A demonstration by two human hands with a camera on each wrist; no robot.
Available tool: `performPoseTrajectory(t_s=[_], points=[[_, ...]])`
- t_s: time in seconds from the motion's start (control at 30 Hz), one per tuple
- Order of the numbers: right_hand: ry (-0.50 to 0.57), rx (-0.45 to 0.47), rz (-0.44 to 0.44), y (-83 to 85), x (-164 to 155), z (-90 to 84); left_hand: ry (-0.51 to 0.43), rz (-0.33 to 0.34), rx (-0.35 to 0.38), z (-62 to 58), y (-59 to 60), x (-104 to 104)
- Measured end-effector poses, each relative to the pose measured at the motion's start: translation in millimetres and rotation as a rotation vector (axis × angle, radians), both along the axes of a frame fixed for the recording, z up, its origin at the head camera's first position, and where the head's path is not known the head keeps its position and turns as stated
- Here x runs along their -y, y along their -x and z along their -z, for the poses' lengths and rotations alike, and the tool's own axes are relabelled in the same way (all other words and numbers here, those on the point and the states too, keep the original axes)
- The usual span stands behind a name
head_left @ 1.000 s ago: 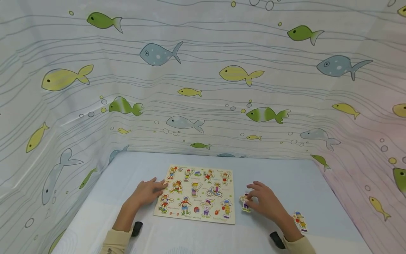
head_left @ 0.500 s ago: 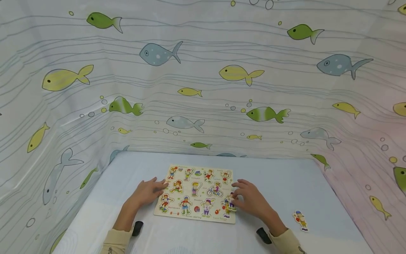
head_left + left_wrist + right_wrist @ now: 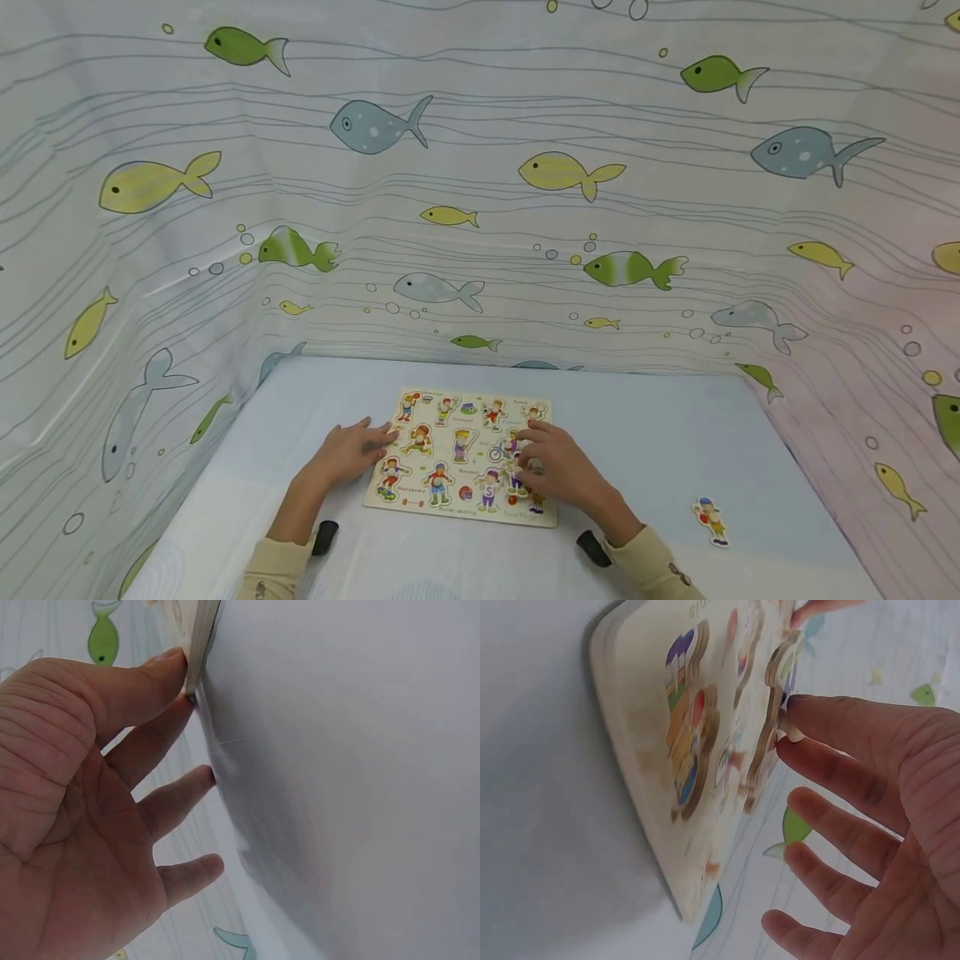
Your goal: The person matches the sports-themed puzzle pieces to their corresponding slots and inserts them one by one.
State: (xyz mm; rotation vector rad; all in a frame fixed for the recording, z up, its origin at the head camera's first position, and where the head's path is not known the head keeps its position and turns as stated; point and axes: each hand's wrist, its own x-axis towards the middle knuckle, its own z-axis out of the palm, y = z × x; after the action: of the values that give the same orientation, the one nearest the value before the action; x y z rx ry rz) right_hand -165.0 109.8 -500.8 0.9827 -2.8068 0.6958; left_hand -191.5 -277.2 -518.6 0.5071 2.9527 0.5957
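A pale wooden picture puzzle board [image 3: 441,447] with sports figures lies on the table. At its left edge my left hand [image 3: 347,454] touches the rim; in the left wrist view the thumb and forefinger tips meet the board's edge [image 3: 198,649], the other fingers spread apart. Over the board's right side, my right hand [image 3: 561,468] pinches a figure-shaped puzzle piece [image 3: 515,481] between thumb and forefinger. The right wrist view shows this thick piece [image 3: 768,731] on edge, above the board's surface; its picture is mostly hidden. A blue-capped figure [image 3: 681,724] sits nearer the board's corner.
One loose puzzle piece [image 3: 711,523], a figure with a blue cap and red ball, lies on the table right of my right forearm. Fish-printed sheeting [image 3: 360,325] rises around the table's back and sides. A black strap end [image 3: 594,549] hangs by my right wrist.
My right hand has carried the puzzle piece leftward from the table beside the board to over the board's right part. My left hand has stayed at the left edge.
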Motion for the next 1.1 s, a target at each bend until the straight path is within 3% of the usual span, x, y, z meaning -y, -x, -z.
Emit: performPoseTrajectory(t_s=[0.27,0.7,1.1], points=[[-0.03,-0.033,-0.062,4.1,20,5.3,-0.011,-0.005,0.004,-0.5,-0.3,-1],[-0.11,-0.015,-0.04,0.3,46,15.9,-0.011,-0.016,0.016,1.1,-0.2,0],[-0.132,-0.021,-0.016,-1.2,50,15.4,-0.021,-0.014,0.014,-0.9,-1.7,1]])
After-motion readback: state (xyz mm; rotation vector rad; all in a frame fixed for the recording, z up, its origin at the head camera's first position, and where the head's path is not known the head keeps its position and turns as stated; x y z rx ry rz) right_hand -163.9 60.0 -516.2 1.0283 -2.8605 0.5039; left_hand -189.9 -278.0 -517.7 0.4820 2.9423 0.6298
